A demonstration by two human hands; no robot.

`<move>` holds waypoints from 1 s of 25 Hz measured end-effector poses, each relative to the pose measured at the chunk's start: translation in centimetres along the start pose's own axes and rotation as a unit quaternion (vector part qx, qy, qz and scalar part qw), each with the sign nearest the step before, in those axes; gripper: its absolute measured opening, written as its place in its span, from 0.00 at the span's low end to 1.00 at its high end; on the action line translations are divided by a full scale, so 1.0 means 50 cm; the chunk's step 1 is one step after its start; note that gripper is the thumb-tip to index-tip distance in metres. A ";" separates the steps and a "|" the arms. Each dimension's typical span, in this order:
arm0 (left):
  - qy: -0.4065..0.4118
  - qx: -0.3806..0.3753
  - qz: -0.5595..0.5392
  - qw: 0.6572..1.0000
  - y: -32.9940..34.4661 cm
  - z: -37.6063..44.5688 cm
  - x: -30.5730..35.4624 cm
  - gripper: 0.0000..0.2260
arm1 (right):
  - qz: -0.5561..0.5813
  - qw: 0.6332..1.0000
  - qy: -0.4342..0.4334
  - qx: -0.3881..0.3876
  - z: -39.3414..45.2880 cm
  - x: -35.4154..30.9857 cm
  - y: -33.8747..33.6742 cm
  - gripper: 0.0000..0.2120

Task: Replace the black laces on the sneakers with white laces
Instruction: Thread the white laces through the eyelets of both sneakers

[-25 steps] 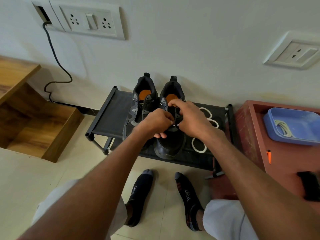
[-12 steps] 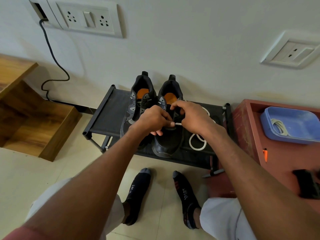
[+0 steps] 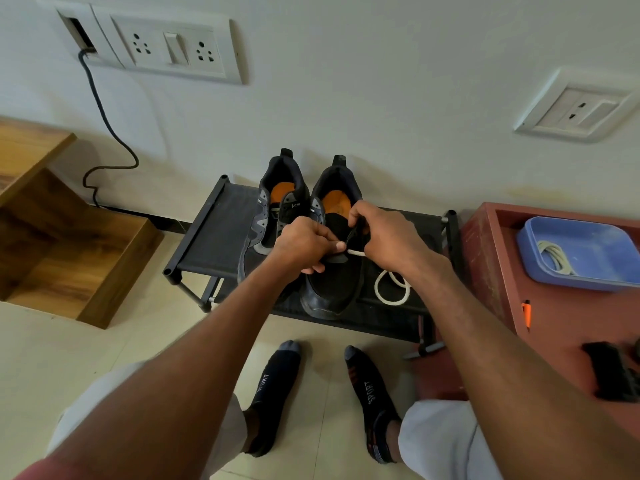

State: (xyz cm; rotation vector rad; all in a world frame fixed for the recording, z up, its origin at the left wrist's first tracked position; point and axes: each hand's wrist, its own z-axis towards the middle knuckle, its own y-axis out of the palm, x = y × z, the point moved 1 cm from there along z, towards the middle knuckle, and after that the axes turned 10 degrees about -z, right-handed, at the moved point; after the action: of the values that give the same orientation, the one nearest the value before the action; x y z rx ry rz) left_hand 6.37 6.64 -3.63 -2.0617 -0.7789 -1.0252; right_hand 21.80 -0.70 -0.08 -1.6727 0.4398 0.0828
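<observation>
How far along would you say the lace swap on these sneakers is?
Early. The right sneaker shows no black lace; the left hand and right hand are threading the white lace through its lower eyelets. Most of it still lies coiled on the rack. The left sneaker remains.

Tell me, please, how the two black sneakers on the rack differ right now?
The right sneaker is being worked on by both the left hand and the right hand, with a white lace crossing it; the left sneaker stands untouched, with no white lace visible. Both are black with orange insoles.
</observation>
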 end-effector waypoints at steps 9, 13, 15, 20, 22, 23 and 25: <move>0.022 0.057 -0.011 0.998 0.013 -0.006 -0.010 0.05 | -0.024 0.999 -0.029 -0.038 0.010 0.000 -0.002 0.22; 0.014 0.108 -0.061 0.992 0.016 -0.016 -0.007 0.04 | -0.015 0.999 -0.014 -0.049 0.008 0.004 -0.005 0.22; 0.008 0.131 -0.116 0.985 0.007 -0.024 -0.001 0.04 | -0.006 0.999 -0.013 -0.050 0.007 0.004 -0.006 0.22; 0.020 0.194 -0.215 0.957 -0.050 -0.054 0.038 0.03 | 0.004 1.000 -0.006 -0.028 0.009 0.011 -0.011 0.20; 0.044 0.217 -0.265 0.939 -0.091 -0.067 0.063 0.04 | 0.011 1.000 -0.003 -0.026 0.011 0.013 -0.007 0.20; 0.065 0.222 -0.289 0.929 -0.112 -0.074 0.075 0.04 | 0.015 1.000 -0.001 -0.020 0.012 0.012 -0.007 0.20; 0.102 0.218 -0.308 0.920 -0.140 -0.088 0.091 0.06 | 0.023 1.000 0.009 -0.005 0.015 0.009 -0.009 0.19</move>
State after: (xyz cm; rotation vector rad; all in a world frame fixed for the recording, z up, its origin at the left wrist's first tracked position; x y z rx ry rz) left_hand 1.56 8.10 4.33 -1.3220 -1.4456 -1.2288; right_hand 22.52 -0.03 0.05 -1.6745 0.4937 0.1040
